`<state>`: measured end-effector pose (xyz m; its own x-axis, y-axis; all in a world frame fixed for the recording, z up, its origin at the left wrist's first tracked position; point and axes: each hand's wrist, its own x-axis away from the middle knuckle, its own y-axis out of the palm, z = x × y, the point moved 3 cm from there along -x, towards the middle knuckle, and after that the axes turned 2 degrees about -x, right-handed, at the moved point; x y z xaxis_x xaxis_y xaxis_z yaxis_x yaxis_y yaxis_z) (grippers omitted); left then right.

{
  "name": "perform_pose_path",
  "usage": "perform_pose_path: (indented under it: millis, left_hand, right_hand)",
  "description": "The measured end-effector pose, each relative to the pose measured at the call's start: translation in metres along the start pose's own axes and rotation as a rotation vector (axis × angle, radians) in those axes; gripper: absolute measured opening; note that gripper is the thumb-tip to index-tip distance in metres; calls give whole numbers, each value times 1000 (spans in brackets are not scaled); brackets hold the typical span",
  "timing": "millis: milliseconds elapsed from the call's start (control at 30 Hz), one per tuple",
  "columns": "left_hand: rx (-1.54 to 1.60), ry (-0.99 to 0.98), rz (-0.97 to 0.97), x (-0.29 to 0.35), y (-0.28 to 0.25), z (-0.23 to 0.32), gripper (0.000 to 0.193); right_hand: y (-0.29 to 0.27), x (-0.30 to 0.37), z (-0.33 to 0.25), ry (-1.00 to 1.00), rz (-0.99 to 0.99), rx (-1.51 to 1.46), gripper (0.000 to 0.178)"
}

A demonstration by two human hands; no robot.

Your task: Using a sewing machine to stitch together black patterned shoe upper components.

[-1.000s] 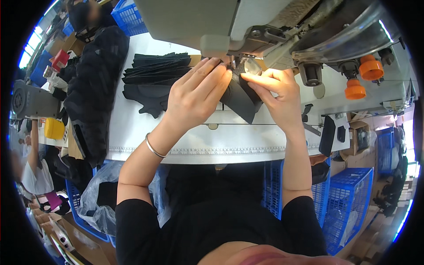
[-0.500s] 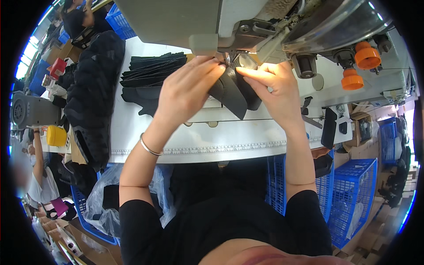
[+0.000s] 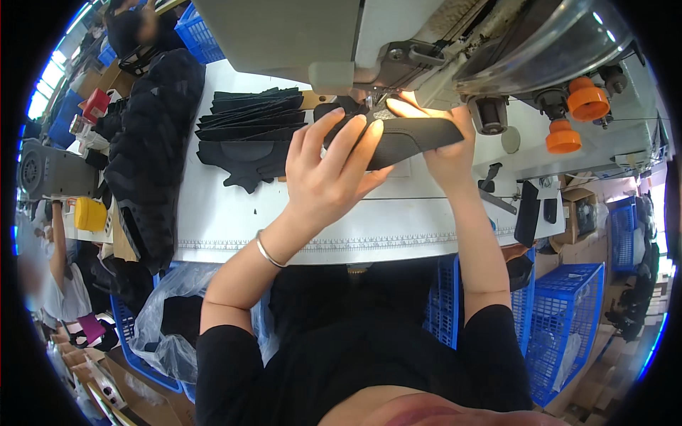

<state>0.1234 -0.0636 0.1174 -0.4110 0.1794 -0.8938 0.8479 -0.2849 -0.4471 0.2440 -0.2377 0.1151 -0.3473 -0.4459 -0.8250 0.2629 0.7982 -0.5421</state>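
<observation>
Under the head of a sewing machine point(image 3: 291, 35), a black stitched shoe-upper piece point(image 3: 415, 138) is raised and tilted near the needle area. My left hand point(image 3: 330, 163) has its spread fingers over the piece's left part, with the thumb at its lower edge. At the other end, my right hand point(image 3: 452, 160) grips the piece, its fingers partly behind it. The needle tip is hard to make out between the hands. Left of my left hand lies a stack of flat black cut pieces point(image 3: 249, 117), with a notched piece point(image 3: 245, 160) in front.
A pile of black parts point(image 3: 153, 135) lines the table's left side. A ruler strip point(image 3: 355, 243) runs along the near edge. Orange knobs point(image 3: 588, 99) hang at the machine's right. Blue crates point(image 3: 565, 319) stand below right; another person works at far left.
The black piece has been lifted and swung from pointing toward me to lying across, its end now to the right. My left hand has shifted right and spread its fingers.
</observation>
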Motion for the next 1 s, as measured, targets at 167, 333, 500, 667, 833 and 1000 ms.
perform_pose_path:
  millis: [167, 333, 500, 667, 833, 1000]
  left_hand:
    - [-190, -84, 25, 2, 9, 21, 49]
    - [-238, -118, 58, 3, 11, 26, 49]
    - [-261, -112, 109, 6, 17, 27, 42]
    - [-272, -133, 102, 6, 19, 29, 44]
    - [-251, -147, 120, 5, 24, 31, 44]
    - [-289, -148, 150, 6, 26, 31, 40]
  right_hand:
    - [9, 2, 35, 137, -110, -282, 32]
    - [20, 7, 54, 65, -155, -276, 33]
    - [14, 0, 51, 116, -153, -308, 36]
    - [11, -10, 55, 212, -144, -378, 35]
    - [6, -8, 72, 70, -260, -281, 33]
    - [11, -6, 82, 44, -329, -278, 28]
